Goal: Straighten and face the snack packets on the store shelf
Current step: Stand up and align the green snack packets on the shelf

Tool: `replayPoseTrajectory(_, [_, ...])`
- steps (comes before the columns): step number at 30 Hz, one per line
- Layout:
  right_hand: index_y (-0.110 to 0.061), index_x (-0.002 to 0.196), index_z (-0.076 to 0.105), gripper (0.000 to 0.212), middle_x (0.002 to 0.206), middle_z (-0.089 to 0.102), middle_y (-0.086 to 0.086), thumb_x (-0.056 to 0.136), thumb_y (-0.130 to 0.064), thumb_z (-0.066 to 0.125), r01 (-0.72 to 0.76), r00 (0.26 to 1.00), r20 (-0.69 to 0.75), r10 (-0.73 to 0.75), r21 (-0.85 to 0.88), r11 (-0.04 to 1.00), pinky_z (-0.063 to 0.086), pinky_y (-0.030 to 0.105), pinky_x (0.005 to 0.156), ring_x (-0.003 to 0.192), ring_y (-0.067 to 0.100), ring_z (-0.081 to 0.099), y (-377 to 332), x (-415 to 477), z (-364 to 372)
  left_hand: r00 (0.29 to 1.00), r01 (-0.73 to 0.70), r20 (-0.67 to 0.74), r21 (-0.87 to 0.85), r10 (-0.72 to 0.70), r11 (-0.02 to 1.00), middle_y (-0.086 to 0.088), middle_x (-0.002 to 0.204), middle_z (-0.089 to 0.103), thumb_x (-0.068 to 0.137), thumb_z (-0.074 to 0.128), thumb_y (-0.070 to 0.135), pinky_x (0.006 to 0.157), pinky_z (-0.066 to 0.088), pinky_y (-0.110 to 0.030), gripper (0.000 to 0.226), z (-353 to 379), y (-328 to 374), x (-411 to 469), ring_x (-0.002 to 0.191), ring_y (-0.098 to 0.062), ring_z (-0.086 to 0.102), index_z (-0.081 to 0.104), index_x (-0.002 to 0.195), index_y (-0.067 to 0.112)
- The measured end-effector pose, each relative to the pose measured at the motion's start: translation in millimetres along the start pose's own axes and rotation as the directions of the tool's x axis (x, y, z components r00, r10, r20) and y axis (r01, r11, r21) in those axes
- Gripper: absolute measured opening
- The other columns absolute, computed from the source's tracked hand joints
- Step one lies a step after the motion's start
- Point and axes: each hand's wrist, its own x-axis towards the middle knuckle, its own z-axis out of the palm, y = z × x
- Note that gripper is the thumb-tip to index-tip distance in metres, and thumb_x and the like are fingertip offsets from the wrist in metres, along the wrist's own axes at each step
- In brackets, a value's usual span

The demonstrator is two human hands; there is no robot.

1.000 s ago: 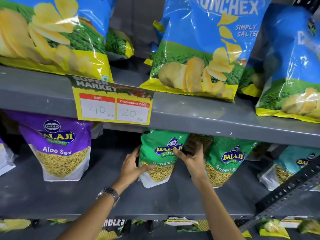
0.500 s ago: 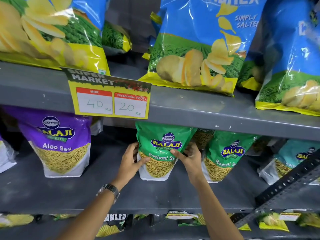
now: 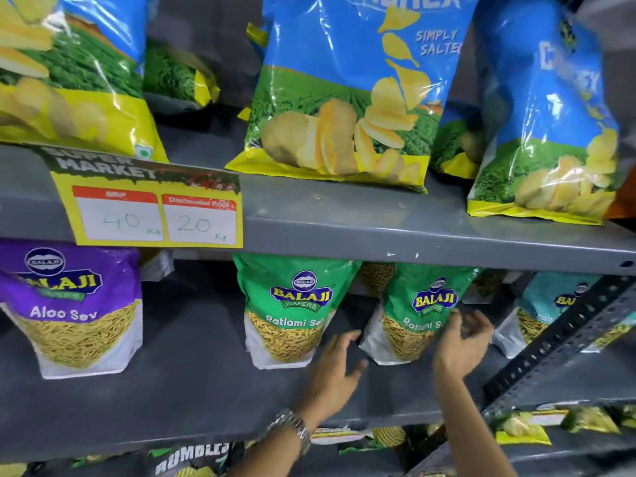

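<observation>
Two green Balaji Ratlami Sev packets stand upright on the middle grey shelf (image 3: 192,401). The left green packet (image 3: 289,308) faces forward with no hand on it. The right green packet (image 3: 418,311) is turned slightly. My left hand (image 3: 339,370), fingers spread, hovers in the gap by that packet's lower left corner. At its right edge my right hand (image 3: 463,342) is blurred, fingers apart, touching or nearly touching it. A purple Aloo Sev packet (image 3: 74,308) stands at the left, and a teal packet (image 3: 554,315) at the right, partly behind a slanted metal brace.
Large blue Crunchex chip bags (image 3: 347,87) stand on the upper shelf, above a yellow price tag (image 3: 151,208). A perforated dark brace (image 3: 564,335) crosses the right side diagonally. More packets lie on the bottom shelf (image 3: 516,425). A watch is on my left wrist.
Both hands have let go of the left green packet, which now stands facing forward, and have shifted right to the second green packet. The view has moved closer.
</observation>
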Motion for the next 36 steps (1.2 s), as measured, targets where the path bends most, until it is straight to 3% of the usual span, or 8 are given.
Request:
replayPoseTrajectory(2, [-0.008, 0.131, 0.044, 0.047, 0.133, 0.055, 0.016, 0.089, -0.024, 0.058, -0.106, 0.976, 0.198, 0.091, 0.066, 0.992, 0.036, 0.028, 0.094, 0.116, 0.025, 0.052, 4, 31, -2, 0.973, 0.159, 0.173, -0.042, -0.15, 0.986, -0.002, 0.154, 0.029, 0.091, 0.047, 0.042, 0.11, 0.027, -0.03, 0.065, 4, 16, 23, 0.139, -0.019, 0.032, 0.019, 0.146, 0.019])
replayPoseTrajectory(5, [-0.012, 0.134, 0.043, 0.053, 0.144, 0.046, 0.016, 0.089, -0.038, 0.052, -0.235, 0.9, 0.388, 0.198, 0.051, 0.971, 0.032, 0.045, 0.112, 0.128, 0.027, 0.045, 6, 57, 0, 0.935, 0.273, 0.274, -0.159, -0.223, 0.949, -0.006, 0.157, 0.02, 0.092, 0.037, 0.052, 0.11, 0.027, -0.03, 0.072, 10, 39, 51, 0.141, -0.024, 0.029, 0.006, 0.148, 0.02])
replayPoseTrajectory(9, [-0.02, 0.12, 0.05, 0.032, 0.135, 0.054, 0.015, 0.092, -0.035, 0.046, -0.189, 0.854, 0.491, 0.172, -0.015, 0.982, 0.035, 0.057, 0.108, 0.125, 0.033, 0.05, 5, 59, 5, 0.943, 0.257, 0.281, -0.283, -0.176, 0.924, -0.007, 0.142, 0.05, 0.095, 0.034, 0.046, 0.097, 0.043, -0.025, 0.052, 19, 61, 73, 0.125, -0.022, 0.051, 0.036, 0.138, 0.016])
replayPoseTrajectory(13, [-0.012, 0.119, 0.051, 0.028, 0.126, 0.06, 0.017, 0.094, -0.025, 0.05, -0.222, 0.867, 0.461, 0.189, 0.018, 0.975, 0.04, 0.06, 0.104, 0.116, 0.037, 0.056, 7, 59, 0, 0.97, 0.217, 0.162, -0.258, -0.179, 0.942, -0.007, 0.126, 0.061, 0.095, 0.036, 0.045, 0.096, 0.048, -0.037, 0.043, 24, 57, 71, 0.112, -0.022, 0.059, 0.05, 0.122, 0.014])
replayPoseTrajectory(17, [-0.017, 0.117, 0.053, 0.025, 0.116, 0.061, 0.007, 0.094, -0.025, 0.052, -0.199, 0.875, 0.455, 0.163, 0.031, 0.98, 0.045, 0.05, 0.1, 0.105, 0.026, 0.059, 12, 55, -22, 0.971, 0.22, 0.141, -0.235, -0.191, 0.947, -0.001, 0.111, 0.062, 0.093, 0.041, 0.047, 0.082, 0.043, -0.026, 0.032, 28, 46, 64, 0.1, -0.017, 0.057, 0.052, 0.109, 0.022])
replayPoseTrajectory(31, [-0.009, 0.137, 0.039, 0.05, 0.139, 0.05, 0.015, 0.095, -0.035, 0.047, -0.154, 0.886, 0.436, 0.156, -0.04, 0.987, 0.04, 0.053, 0.106, 0.124, 0.03, 0.05, 19, 50, -73, 0.967, 0.245, 0.136, -0.25, -0.217, 0.937, -0.006, 0.13, 0.054, 0.091, 0.045, 0.047, 0.097, 0.047, -0.033, 0.043, 46, 64, 24, 0.115, -0.02, 0.055, 0.052, 0.122, 0.018])
replayPoseTrajectory(34, [-0.013, 0.135, 0.042, 0.048, 0.14, 0.049, 0.011, 0.093, -0.035, 0.052, -0.031, 0.968, 0.25, 0.034, -0.016, 0.999, 0.037, 0.043, 0.108, 0.124, 0.022, 0.047, 19, 33, -71, 0.963, 0.268, 0.122, -0.399, -0.239, 0.877, -0.003, 0.137, 0.049, 0.09, 0.052, 0.036, 0.076, 0.042, -0.001, 0.05, 43, 63, 13, 0.114, -0.01, 0.051, 0.041, 0.135, 0.016])
replayPoseTrajectory(36, [-0.014, 0.124, 0.05, 0.043, 0.123, 0.058, 0.013, 0.088, -0.034, 0.057, 0.15, 0.989, 0.005, -0.15, -0.038, 0.988, 0.044, 0.052, 0.098, 0.112, 0.029, 0.055, 22, 6, -71, 0.976, 0.2, 0.016, -0.481, -0.219, 0.854, -0.001, 0.132, 0.054, 0.088, 0.058, 0.028, 0.074, 0.042, -0.001, 0.039, 39, 49, -6, 0.112, -0.01, 0.055, 0.049, 0.126, 0.023])
